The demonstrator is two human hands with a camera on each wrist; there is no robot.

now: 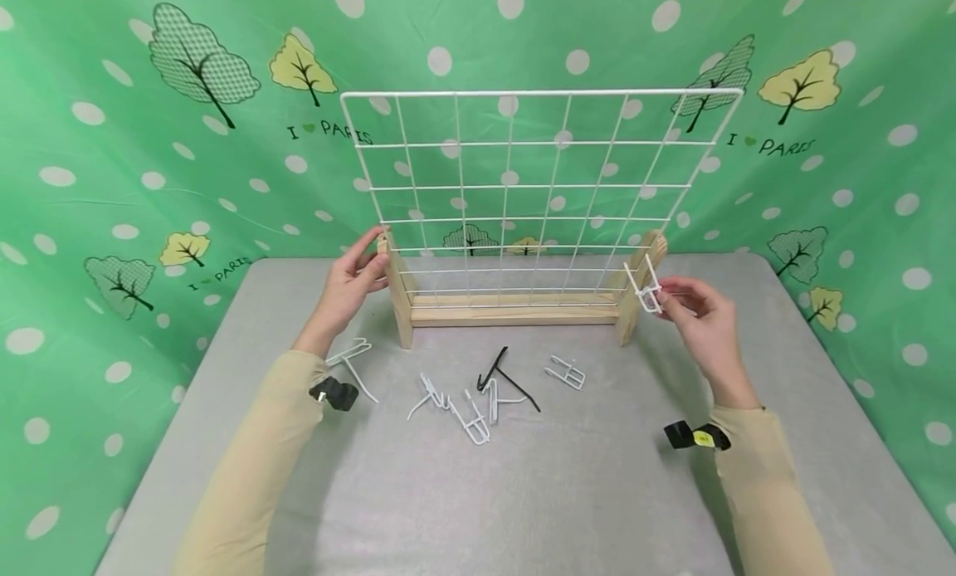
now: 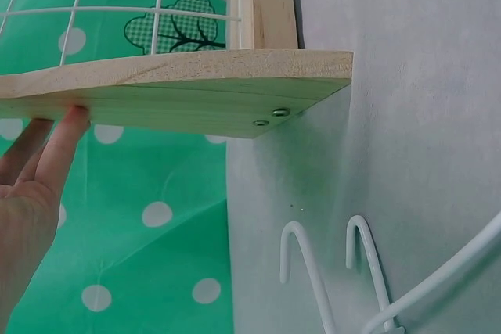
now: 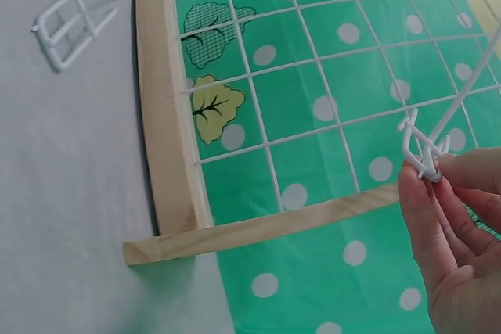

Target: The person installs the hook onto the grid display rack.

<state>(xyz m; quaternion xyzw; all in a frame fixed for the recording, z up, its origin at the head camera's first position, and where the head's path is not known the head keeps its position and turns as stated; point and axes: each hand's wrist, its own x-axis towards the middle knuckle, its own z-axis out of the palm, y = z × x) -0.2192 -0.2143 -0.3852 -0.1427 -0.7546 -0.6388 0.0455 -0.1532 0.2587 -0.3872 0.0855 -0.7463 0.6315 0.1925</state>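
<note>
A white wire grid panel (image 1: 508, 186) stands upright in a wooden base (image 1: 515, 314) with a wooden post on each side. My left hand (image 1: 351, 281) touches the outer face of the left post (image 1: 399, 298); in the left wrist view its straight fingers (image 2: 63, 150) press against the wood. Near the right post (image 1: 635, 298), my right hand (image 1: 702, 323) pinches a white wire hook (image 1: 644, 294) between thumb and fingers. In the right wrist view this hook (image 3: 423, 146) shows its small wire frame at the fingertips, with its long prong pointing up and right.
Loose on the grey table (image 1: 538, 493) lie several hooks: a white one (image 1: 351, 356) beside the left forearm, a tangle of white ones (image 1: 456, 410), a black one (image 1: 504, 373) and a white one (image 1: 565, 373) to the right. Behind hangs a green dotted cloth (image 1: 478, 28).
</note>
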